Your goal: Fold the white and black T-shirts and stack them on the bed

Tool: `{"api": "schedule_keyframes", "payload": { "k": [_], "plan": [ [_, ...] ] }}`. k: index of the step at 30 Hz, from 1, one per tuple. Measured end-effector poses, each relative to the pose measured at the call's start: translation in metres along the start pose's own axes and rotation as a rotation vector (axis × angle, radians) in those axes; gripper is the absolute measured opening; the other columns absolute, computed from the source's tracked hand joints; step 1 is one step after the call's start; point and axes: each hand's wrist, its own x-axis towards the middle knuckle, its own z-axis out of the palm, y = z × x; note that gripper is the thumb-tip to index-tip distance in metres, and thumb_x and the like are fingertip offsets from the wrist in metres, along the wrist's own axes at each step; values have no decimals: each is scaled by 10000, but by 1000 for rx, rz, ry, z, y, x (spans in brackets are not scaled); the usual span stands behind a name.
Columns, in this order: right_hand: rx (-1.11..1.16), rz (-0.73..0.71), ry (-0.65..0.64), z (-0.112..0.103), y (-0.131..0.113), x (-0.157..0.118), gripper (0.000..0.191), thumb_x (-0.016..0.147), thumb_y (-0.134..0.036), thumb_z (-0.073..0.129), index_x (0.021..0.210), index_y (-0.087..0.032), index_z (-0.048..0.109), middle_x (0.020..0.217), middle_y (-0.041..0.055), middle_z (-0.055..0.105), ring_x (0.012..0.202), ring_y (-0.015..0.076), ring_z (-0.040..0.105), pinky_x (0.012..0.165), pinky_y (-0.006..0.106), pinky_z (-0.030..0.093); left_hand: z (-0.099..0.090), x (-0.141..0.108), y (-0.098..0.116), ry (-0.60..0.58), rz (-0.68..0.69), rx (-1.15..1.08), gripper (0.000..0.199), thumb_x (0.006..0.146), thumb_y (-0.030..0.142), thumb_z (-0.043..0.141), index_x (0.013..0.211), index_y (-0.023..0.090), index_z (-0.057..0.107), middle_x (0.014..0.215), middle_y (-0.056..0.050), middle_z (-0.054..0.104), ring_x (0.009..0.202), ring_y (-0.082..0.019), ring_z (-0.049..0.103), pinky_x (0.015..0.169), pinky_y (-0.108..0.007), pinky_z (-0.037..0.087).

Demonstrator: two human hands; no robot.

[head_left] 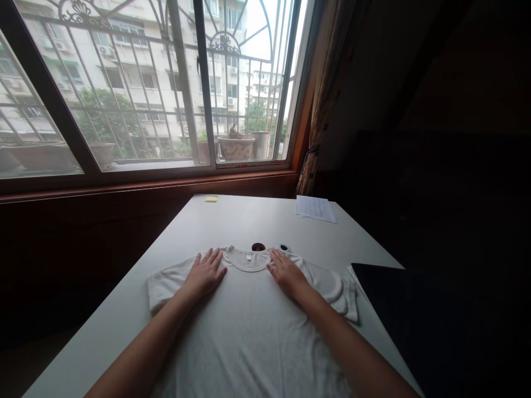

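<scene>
A white short-sleeved T-shirt (249, 320) lies spread on the white table (249, 221), its neckline toward the window. My left hand (206, 272) rests flat on the shirt at the left shoulder, fingers stretched out. On the other shoulder, beside the collar, my right hand (287, 272) lies flat with its fingers extended. Both palms face down on the cloth. The right sleeve (342, 298) looks wrinkled, with a rounded ridge in it. My forearms cover parts of the shirt's sides, and its lower end runs out of view.
Just beyond the collar sit a dark round object (258, 247) and a small white one with a dark centre (284, 249). Papers (316, 209) and a yellow note (211, 198) lie at the far edge. A dark flat item (381, 293) covers the right edge. A barred window (215, 165) stands behind.
</scene>
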Motion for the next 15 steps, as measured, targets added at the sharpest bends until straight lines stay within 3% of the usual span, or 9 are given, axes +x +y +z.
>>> {"api": "schedule_keyframes", "payload": {
  "k": [5, 15],
  "plan": [
    [-2, -20, -59, 3, 13, 1, 701, 1031, -531, 262, 1599, -121, 265, 1674, 80, 203, 1547, 218, 177, 1262, 419, 142, 4, 2, -8, -15, -34, -9, 653, 1034, 563, 266, 1597, 233, 264, 1666, -52, 209, 1547, -306, 160, 1211, -614, 159],
    [-6, -10, -110, 5, 18, 19, 750, 1014, -598, 207, 1619, -154, 196, 1691, 52, 126, 1560, 208, 101, 1264, 439, 58, -1, 8, -17, -55, -77, -2, 670, 1025, 591, 237, 1605, 257, 230, 1678, -36, 165, 1554, -306, 120, 1208, -618, 146]
  ]
}}
